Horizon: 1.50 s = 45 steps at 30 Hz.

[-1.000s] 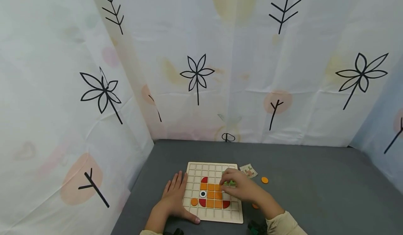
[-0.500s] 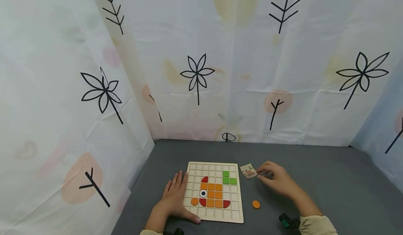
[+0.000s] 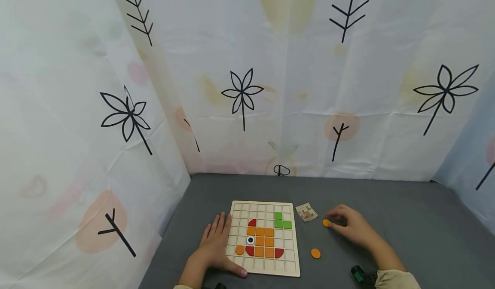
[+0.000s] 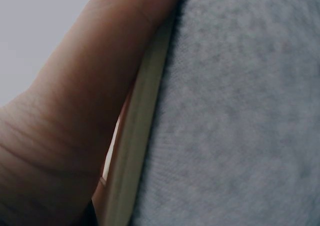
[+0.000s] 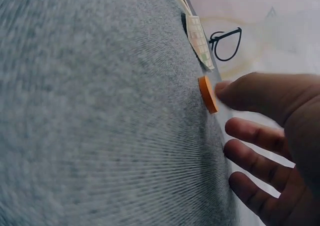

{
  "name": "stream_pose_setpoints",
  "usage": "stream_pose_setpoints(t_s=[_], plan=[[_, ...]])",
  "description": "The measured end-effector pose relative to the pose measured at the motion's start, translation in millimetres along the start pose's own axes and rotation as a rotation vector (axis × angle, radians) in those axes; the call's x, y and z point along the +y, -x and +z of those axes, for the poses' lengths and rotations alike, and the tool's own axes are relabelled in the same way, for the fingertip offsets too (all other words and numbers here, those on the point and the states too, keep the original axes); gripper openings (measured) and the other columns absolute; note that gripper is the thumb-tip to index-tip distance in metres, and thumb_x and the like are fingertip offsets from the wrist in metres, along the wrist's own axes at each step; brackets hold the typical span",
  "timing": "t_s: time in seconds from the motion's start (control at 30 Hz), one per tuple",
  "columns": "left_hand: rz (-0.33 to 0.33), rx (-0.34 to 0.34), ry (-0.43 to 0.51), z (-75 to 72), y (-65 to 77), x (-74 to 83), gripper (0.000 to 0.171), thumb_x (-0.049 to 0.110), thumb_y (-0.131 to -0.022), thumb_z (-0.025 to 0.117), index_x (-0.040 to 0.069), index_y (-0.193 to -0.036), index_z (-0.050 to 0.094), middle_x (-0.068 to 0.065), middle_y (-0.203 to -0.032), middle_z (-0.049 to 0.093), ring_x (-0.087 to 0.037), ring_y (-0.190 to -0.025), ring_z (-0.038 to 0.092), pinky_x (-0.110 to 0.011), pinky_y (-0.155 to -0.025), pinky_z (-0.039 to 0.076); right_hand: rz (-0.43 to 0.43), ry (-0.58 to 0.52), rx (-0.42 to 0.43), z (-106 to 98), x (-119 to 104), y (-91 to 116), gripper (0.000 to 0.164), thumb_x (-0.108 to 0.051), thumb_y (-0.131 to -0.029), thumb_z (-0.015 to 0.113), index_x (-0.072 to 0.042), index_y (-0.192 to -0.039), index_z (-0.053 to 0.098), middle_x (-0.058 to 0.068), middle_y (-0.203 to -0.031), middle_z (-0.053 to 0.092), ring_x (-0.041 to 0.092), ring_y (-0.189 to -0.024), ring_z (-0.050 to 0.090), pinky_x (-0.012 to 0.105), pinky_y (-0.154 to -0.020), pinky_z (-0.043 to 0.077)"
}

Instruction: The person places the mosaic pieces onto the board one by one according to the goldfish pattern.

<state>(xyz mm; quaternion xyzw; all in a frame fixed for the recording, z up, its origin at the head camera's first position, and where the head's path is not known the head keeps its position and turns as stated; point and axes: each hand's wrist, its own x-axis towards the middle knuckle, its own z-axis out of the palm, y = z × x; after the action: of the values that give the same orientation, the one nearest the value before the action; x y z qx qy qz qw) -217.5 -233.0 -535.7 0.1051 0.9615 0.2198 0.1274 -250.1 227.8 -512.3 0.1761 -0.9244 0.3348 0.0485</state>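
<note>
My left hand (image 3: 215, 250) rests along the left side of a wooden grid board (image 3: 240, 265), fingers straight and thumb at its near edge. The left wrist view shows the thumb close against the board's edge (image 4: 135, 146). Orange squares (image 3: 260, 241), red quarter-rounds, a round eye piece (image 3: 250, 240) and an orange disc (image 3: 239, 250) sit on the grid; green squares (image 3: 278, 223) lie toward its upper right. Beside another orange disc (image 5: 207, 95) on the table is my right hand (image 3: 353, 225), its fingers loosely bent. I cannot tell whether its nearest fingertip touches the disc.
A small pattern card (image 3: 307, 212) lies right of the board's far corner. One more orange disc (image 3: 316, 253) is on the grey table (image 3: 417, 224), right of the board. Printed cloth (image 3: 301, 121) hangs behind and at both sides.
My right hand has moved from over the board, past the card, to the far orange disc at the right. The left hand stays at the board, and the board's green squares are now uncovered.
</note>
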Motion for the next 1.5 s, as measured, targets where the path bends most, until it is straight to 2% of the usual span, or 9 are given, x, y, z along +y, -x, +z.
stream_pose_setpoints(t_s=[0.2, 0.4, 0.63, 0.87, 1.03, 1.27, 1.5], plan=[[0.001, 0.003, 0.005, -0.3, 0.6, 0.7, 0.168, 0.087, -0.046, 0.091, 0.015, -0.173, 0.008, -0.017, -0.180, 0.001, -0.040, -0.167, 0.003, -0.069, -0.130, 0.005, -0.017, 0.012, -0.010, 3.1, 6.9, -0.6, 0.016, -0.016, -0.091, 0.086, -0.023, -0.103, 0.080, -0.007, -0.107, 0.070, 0.008, -0.092, 0.062, 0.030, -0.078, 0.056], [-0.006, -0.002, -0.011, -0.2, 0.7, 1.5, 0.169, 0.087, -0.046, 0.090, 0.015, -0.173, 0.006, -0.017, -0.180, 0.000, -0.039, -0.167, 0.002, -0.068, -0.131, 0.007, -0.044, 0.002, -0.015, 3.7, 7.8, -0.4, 0.018, -0.011, -0.090, 0.086, -0.022, -0.103, 0.080, -0.007, -0.105, 0.070, 0.006, -0.091, 0.062, 0.029, -0.078, 0.056], [-0.006, 0.003, -0.012, -1.9, 1.7, 4.2, 0.169, 0.084, -0.046, 0.093, 0.014, -0.173, 0.005, -0.017, -0.180, 0.000, -0.039, -0.167, 0.003, -0.068, -0.131, 0.008, -0.050, 0.001, -0.048, 3.8, 0.3, -2.8, 0.013, -0.013, -0.090, 0.085, -0.019, -0.101, 0.081, -0.005, -0.105, 0.070, 0.007, -0.090, 0.062, 0.030, -0.076, 0.056], [0.005, 0.008, -0.001, -1.7, 2.8, 4.1, 0.169, 0.084, -0.047, 0.092, 0.014, -0.173, 0.005, -0.017, -0.180, -0.001, -0.039, -0.167, 0.002, -0.067, -0.131, 0.007, -0.071, -0.027, -0.062, 5.9, 0.9, -4.0, 0.009, -0.012, -0.091, 0.084, -0.018, -0.098, 0.081, -0.005, -0.102, 0.071, 0.011, -0.092, 0.069, 0.029, -0.078, 0.060], [0.003, 0.006, 0.003, -2.2, 3.1, 4.1, 0.169, 0.084, -0.047, 0.093, 0.014, -0.173, 0.005, -0.017, -0.180, -0.001, -0.039, -0.167, 0.002, -0.067, -0.131, 0.007, -0.070, -0.025, -0.059, 6.6, 0.8, -4.4, 0.009, -0.012, -0.091, 0.084, -0.018, -0.097, 0.081, -0.006, -0.102, 0.071, 0.008, -0.091, 0.068, 0.028, -0.077, 0.059], [0.002, 0.011, -0.016, -0.7, 2.3, 3.3, 0.169, 0.086, -0.046, 0.092, 0.014, -0.173, 0.005, -0.016, -0.180, -0.001, -0.038, -0.167, 0.002, -0.067, -0.131, 0.007, -0.090, -0.012, -0.005, 8.2, -6.4, -7.8, 0.013, -0.010, -0.090, 0.086, -0.021, -0.095, 0.081, -0.008, -0.098, 0.071, 0.001, -0.085, 0.062, 0.028, -0.074, 0.056], [0.000, 0.013, -0.011, 0.5, 2.5, 2.9, 0.169, 0.085, -0.046, 0.092, 0.015, -0.173, 0.005, -0.016, -0.180, -0.001, -0.038, -0.167, 0.001, -0.067, -0.131, 0.006, -0.131, 0.002, -0.030, 11.1, -21.2, -15.2, 0.012, -0.011, -0.091, 0.084, -0.020, -0.097, 0.079, -0.009, -0.100, 0.071, 0.004, -0.088, 0.067, 0.029, -0.076, 0.059]])
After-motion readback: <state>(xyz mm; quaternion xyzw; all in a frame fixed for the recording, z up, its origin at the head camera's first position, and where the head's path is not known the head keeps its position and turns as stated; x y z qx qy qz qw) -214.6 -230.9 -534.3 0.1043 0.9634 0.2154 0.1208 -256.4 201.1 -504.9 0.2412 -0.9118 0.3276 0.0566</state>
